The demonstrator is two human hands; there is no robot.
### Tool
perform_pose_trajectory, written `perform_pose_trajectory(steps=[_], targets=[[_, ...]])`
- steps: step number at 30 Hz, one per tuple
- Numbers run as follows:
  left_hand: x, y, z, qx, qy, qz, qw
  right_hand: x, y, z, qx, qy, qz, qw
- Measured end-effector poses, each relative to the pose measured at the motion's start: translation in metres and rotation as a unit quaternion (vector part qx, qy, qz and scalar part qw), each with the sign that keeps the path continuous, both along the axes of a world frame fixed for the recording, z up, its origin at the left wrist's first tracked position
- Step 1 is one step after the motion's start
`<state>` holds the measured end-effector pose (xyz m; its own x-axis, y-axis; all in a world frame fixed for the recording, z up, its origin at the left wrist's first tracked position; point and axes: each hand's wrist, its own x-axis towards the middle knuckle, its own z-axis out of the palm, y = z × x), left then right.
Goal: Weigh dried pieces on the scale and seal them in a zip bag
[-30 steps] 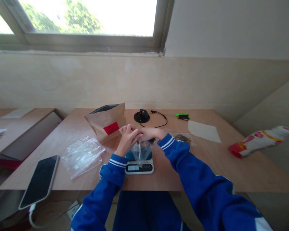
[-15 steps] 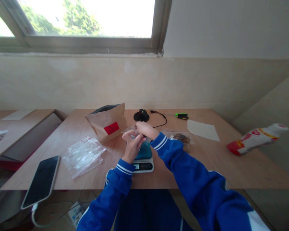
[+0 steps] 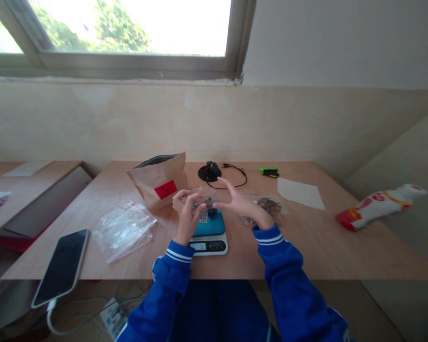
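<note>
My left hand [image 3: 187,213] grips the edge of a small clear plastic bag [image 3: 199,194] over the scale, fingers curled around it. Something small and brownish shows at the bag's right side, too small to name. My right hand [image 3: 241,205] is open beside the bag, thumb and fingers spread apart. Beneath both hands sits a digital kitchen scale [image 3: 219,228] with a blue top, a white body and a lit display at the front. To the right lies another clear bag [image 3: 267,206] with dried brown pieces in it, partly behind my right hand.
A brown paper pouch [image 3: 160,183] with a red label stands behind left, near flat clear bags [image 3: 126,230]. A phone [image 3: 61,268] overhangs the table's front left edge. At the back are a black round-based device [image 3: 210,171], a screwdriver [image 3: 269,171] and paper [image 3: 300,193]; a bottle [image 3: 380,206] stands right.
My right hand has come away from my left and moved right, its fingers opening. My left hand has shifted slightly left and still holds the bag. More of the scale now shows.
</note>
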<state>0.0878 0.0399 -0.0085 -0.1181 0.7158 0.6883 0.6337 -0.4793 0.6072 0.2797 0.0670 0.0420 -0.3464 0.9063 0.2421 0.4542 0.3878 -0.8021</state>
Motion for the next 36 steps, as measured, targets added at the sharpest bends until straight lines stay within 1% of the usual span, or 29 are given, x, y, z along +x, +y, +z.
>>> perform_pose_trajectory(steps=[2, 3, 5, 6, 8, 10, 12, 14, 15, 16, 18, 19, 21, 24, 26, 28, 32, 34, 36], targets=[[-0.006, 0.003, -0.005, 0.004, -0.096, 0.024, 0.995, -0.002, -0.002, -0.025, -0.059, 0.047, 0.007, 0.997], [-0.010, 0.005, -0.008, -0.015, -0.156, 0.043, 0.987, -0.004, -0.001, -0.035, -0.072, 0.075, 0.005, 0.995], [-0.016, 0.011, -0.017, -0.090, -0.264, 0.061, 0.958, -0.012, 0.003, -0.051, -0.074, 0.125, -0.015, 0.989], [-0.019, 0.015, -0.022, -0.130, -0.296, 0.051, 0.945, -0.016, 0.006, -0.055, -0.068, 0.145, -0.032, 0.987], [-0.023, 0.020, -0.028, -0.189, -0.326, 0.016, 0.926, -0.023, 0.010, -0.059, -0.057, 0.175, -0.059, 0.981], [-0.024, 0.021, -0.029, -0.208, -0.347, -0.015, 0.915, -0.026, 0.010, -0.058, -0.055, 0.202, -0.080, 0.974], [-0.023, 0.017, -0.024, -0.208, -0.391, -0.058, 0.895, -0.027, 0.005, -0.055, -0.069, 0.243, -0.104, 0.962], [-0.020, 0.005, -0.015, -0.203, -0.443, -0.105, 0.867, -0.027, -0.005, -0.052, -0.086, 0.299, -0.133, 0.941], [-0.018, -0.003, -0.010, -0.199, -0.454, -0.120, 0.860, -0.026, -0.012, -0.050, -0.089, 0.325, -0.147, 0.930], [-0.016, -0.012, -0.006, -0.195, -0.452, -0.120, 0.862, -0.027, -0.020, -0.049, -0.086, 0.347, -0.161, 0.920], [-0.010, -0.032, 0.002, -0.201, -0.413, -0.132, 0.878, -0.028, -0.037, -0.048, -0.059, 0.366, -0.194, 0.908], [-0.007, -0.041, 0.006, -0.203, -0.396, -0.127, 0.887, -0.029, -0.046, -0.048, -0.038, 0.364, -0.213, 0.906], [0.000, -0.055, 0.011, -0.204, -0.372, -0.094, 0.901, -0.033, -0.062, -0.049, 0.006, 0.341, -0.246, 0.907], [0.009, -0.066, 0.015, -0.210, -0.334, -0.046, 0.918, -0.035, -0.079, -0.051, 0.063, 0.292, -0.292, 0.909], [0.011, -0.068, 0.015, -0.214, -0.334, -0.034, 0.917, -0.032, -0.085, -0.053, 0.090, 0.265, -0.312, 0.908], [0.010, -0.070, 0.015, -0.220, -0.358, -0.028, 0.907, -0.025, -0.088, -0.055, 0.104, 0.246, -0.308, 0.913], [0.011, -0.074, 0.019, -0.199, -0.423, -0.023, 0.884, -0.012, -0.094, -0.058, 0.097, 0.226, -0.252, 0.936], [0.014, -0.076, 0.023, -0.174, -0.443, -0.022, 0.879, -0.010, -0.098, -0.056, 0.096, 0.229, -0.236, 0.939], [0.017, -0.076, 0.028, -0.157, -0.441, -0.029, 0.883, -0.009, -0.102, -0.053, 0.090, 0.242, -0.236, 0.937]])
